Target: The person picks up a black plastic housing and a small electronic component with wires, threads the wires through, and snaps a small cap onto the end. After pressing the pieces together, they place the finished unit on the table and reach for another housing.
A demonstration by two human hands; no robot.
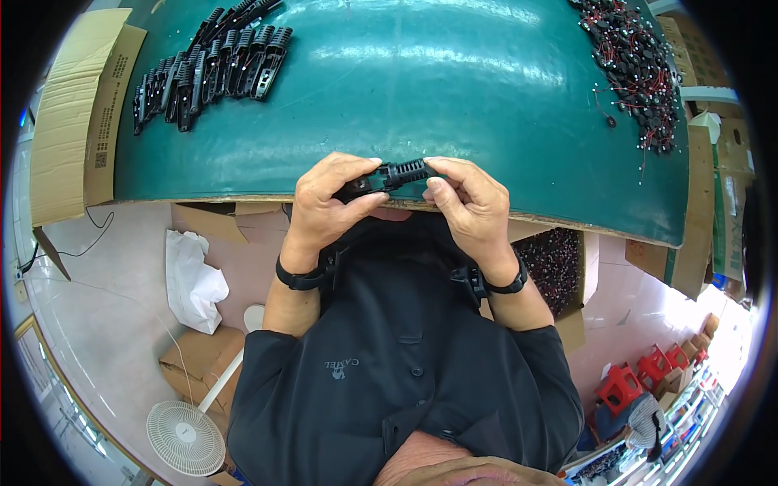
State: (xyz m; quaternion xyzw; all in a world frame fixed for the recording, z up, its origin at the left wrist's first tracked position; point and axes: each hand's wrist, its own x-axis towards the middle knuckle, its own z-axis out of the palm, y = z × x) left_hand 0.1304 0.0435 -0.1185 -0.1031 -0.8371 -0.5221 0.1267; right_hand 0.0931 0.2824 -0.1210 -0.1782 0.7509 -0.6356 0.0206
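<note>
Held part: a black ribbed part (405,172), long and narrow, held above the middle of the tabletop's near edge; its coiled or ribbed end points to the right and slightly toward the far side, its plainer body to the left.
Left hand (334,198): thumb and fingers closed about the plainer body, gripping it from the near and far sides.
Right hand (472,198): forefinger and thumb curved toward each other with a narrow gap, the forefinger's tip at the ribbed end; whether the thumb also presses on it cannot be told.
Wrists: a black band (301,279) on the left, a second black band (508,283) on the right.
Tabletop (454,105): green and glossy, its near edge running just in front of the person.
Left-edge group: black pieces (219,69) of similar ribbed form, laid close together and overlapping, toward the far left of the tabletop.
Right-edge heap: small dark components (636,73) with red wires, piled along the tabletop's right edge; one round component (610,121) lies just beside the heap.
Beside the left edge: an open cardboard box (77,105).
Below the near edge, right of the person: a carton (573,324) holding dark and reddish bits.
</note>
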